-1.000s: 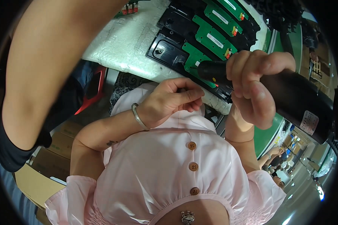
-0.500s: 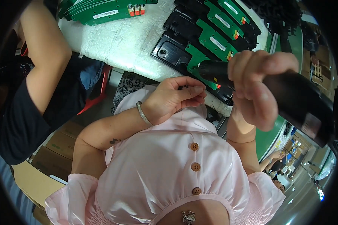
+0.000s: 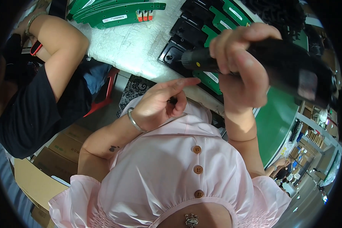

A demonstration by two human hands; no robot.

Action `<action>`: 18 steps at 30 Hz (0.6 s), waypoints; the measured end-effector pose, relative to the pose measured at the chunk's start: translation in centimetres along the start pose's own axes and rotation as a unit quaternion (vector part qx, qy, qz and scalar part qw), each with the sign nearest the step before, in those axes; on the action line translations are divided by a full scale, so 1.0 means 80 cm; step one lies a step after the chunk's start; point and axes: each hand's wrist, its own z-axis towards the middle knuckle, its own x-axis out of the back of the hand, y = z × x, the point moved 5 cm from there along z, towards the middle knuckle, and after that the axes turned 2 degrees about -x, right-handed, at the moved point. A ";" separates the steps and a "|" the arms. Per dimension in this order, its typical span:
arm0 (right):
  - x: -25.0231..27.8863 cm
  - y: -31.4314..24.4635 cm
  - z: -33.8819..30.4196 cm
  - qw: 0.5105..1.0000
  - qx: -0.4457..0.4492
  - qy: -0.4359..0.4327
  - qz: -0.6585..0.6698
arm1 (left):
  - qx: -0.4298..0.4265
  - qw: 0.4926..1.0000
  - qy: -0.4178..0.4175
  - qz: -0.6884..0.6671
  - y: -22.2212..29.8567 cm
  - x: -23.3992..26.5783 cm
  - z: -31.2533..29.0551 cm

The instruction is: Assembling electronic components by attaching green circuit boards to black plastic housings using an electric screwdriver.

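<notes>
- A black, cylindrical handheld power tool (image 3: 288, 70) with a ribbed nose and a yellow dot is reaching in from the right, its nose appearing over the nearest housing; whether it is touching cannot be told, and no bit is showing clearly.
- The right hand (image 3: 243, 66) is gripping the tool's body, its fingers closing round the barrel.
- The left hand (image 3: 159, 104) is hovering near the body, index finger pointing right toward the row's near edge, the other fingers curling loosely; whether they are holding something small cannot be told.
- Beneath the nose, a black, rectangular moulded-plastic housing (image 3: 171, 50) is lying at the near end of a row running toward the far side, a green, stepped circuit board with a white label (image 3: 210, 78) showing just to its right.
- Careful handling, by the look of it, is calling for squaring the nose to the surface, pressing evenly, keeping the tool off bare board, and keeping the left fingertips clear of the tip.
- A white, crinkled padded sheet (image 3: 140, 49) is supporting the row; a fanned stack of green circuit boards with orange-red connectors (image 3: 114, 17) is resting at far left.
- Along the left, a co-worker's bare arm (image 3: 66, 43) is bending at the elbow near the sheet's edge.
</notes>
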 end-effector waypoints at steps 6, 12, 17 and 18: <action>0.013 -0.027 -0.006 0.995 0.020 -0.068 0.077 | -0.063 0.988 0.143 -0.004 0.031 -0.007 0.002; 0.011 -0.071 -0.025 0.999 0.000 0.010 0.035 | -0.136 0.985 0.039 0.097 0.028 -0.021 0.013; 0.037 -0.071 -0.036 0.994 -0.059 0.009 0.092 | -0.065 0.989 0.132 -0.024 0.015 0.004 0.019; 0.039 -0.087 -0.039 0.997 -0.043 0.023 0.065 | -0.051 0.989 0.139 -0.028 0.013 -0.011 0.018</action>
